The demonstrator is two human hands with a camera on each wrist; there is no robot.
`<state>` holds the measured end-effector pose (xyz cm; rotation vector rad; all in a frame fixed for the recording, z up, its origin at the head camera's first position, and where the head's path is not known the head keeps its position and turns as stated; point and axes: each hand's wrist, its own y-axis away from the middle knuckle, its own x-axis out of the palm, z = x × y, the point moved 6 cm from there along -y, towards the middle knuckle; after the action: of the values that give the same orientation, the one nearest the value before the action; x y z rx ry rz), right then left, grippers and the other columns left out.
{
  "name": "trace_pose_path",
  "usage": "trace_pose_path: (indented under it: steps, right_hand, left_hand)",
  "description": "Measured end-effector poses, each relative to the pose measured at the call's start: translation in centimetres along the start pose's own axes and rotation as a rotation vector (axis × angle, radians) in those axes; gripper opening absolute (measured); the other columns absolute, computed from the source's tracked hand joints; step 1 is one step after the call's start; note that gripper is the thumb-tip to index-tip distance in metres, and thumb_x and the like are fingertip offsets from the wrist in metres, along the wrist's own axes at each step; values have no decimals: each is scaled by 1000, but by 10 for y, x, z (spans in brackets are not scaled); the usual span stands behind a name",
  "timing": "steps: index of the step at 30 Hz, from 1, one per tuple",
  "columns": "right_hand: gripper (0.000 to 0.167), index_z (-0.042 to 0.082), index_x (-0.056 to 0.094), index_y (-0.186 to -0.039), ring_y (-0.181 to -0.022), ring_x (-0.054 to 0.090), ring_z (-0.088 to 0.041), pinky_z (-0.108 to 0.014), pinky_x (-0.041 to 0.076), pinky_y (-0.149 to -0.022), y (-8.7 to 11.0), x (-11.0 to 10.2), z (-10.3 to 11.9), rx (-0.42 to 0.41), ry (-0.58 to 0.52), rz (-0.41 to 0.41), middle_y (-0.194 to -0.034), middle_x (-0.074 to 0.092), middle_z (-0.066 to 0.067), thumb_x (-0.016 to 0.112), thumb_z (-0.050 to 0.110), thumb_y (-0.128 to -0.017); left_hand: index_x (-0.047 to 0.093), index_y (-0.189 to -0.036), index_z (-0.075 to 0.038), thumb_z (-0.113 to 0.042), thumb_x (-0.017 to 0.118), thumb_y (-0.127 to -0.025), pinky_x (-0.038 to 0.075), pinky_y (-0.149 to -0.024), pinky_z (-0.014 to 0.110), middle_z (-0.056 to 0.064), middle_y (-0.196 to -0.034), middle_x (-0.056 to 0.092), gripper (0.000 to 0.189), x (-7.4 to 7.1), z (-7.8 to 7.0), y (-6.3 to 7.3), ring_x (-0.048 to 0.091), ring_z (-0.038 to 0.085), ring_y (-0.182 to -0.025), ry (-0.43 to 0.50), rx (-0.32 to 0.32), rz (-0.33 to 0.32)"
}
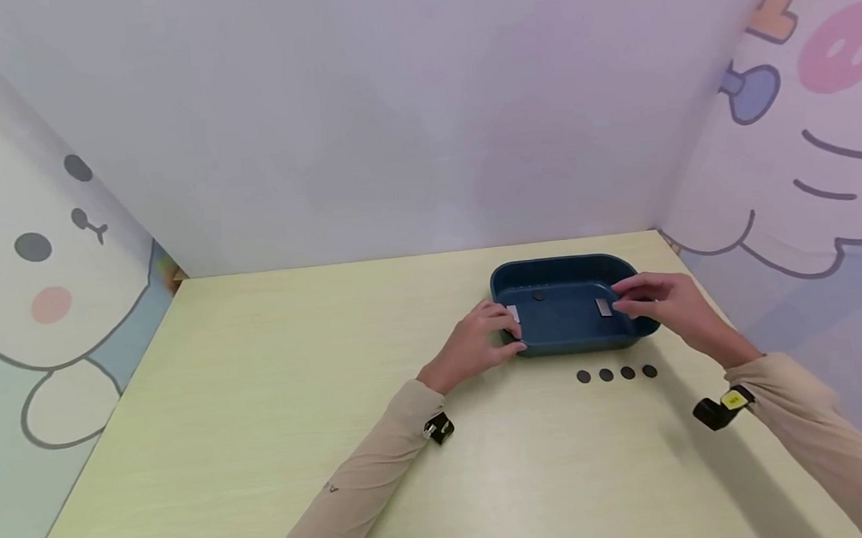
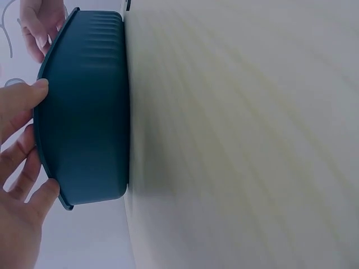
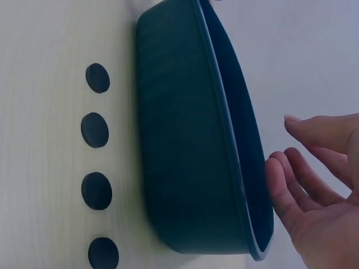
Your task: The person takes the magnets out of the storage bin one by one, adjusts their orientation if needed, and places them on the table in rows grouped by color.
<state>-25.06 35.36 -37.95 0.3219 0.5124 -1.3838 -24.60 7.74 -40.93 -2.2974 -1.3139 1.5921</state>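
Note:
A dark blue-green plastic tray (image 1: 572,347) with raised walls stands on the table. My left hand (image 1: 483,339) grips its left rim, thumb and fingers bent about the edge; the left wrist view shows the fingertips (image 2: 40,92) on the rim. My right hand (image 1: 664,303) is over the tray's right end, thumb and fingers apart, with nothing seen between them. Inside lie a small dark disc (image 1: 538,295), a pale rectangular piece (image 1: 604,307) near the right hand, and another pale piece (image 1: 513,313) beside the left fingers, partly hidden.
Several flat black discs (image 1: 606,374) lie in a row on the table (image 1: 263,389) in front of the tray. A plain pale wall (image 1: 396,126) rises behind the table. Side panels with cartoon animals (image 1: 48,262) flank it.

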Motion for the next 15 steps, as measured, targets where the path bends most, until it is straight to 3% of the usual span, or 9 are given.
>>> trace_pose_path:
  steps: [6, 12, 15]
  right_hand:
    - [22, 4, 67, -106, -70, 64, -12, -22, 52, -65, -13, 6, -1, -23, -66, 8, -90, 70, 0, 71, 12, -86]
    - [26, 2, 66, -108, -74, 67, -16, -22, 53, -69, -24, 14, -3, -9, -60, 16, -93, 70, -1, 71, 14, -86]
    - [31, -1, 64, -111, -79, 67, -21, -20, 52, -71, -29, 18, -4, 10, -40, 25, -93, 70, 0, 70, 17, -87]
  left_hand:
    - [68, -86, -18, -25, 74, -84, 33, -102, 25, -6, -96, 60, 9, 0, 1, 1, 49, 12, -99, -5, -4, -3]
    - [68, -87, -19, -26, 74, -84, 39, -95, 23, -6, -97, 59, 9, 0, 1, 1, 48, 11, -100, -11, -11, 2]
    - [68, -87, -19, -26, 73, -84, 37, -98, 24, -6, -98, 60, 9, 0, 1, 1, 49, 12, -101, -22, -15, 7]
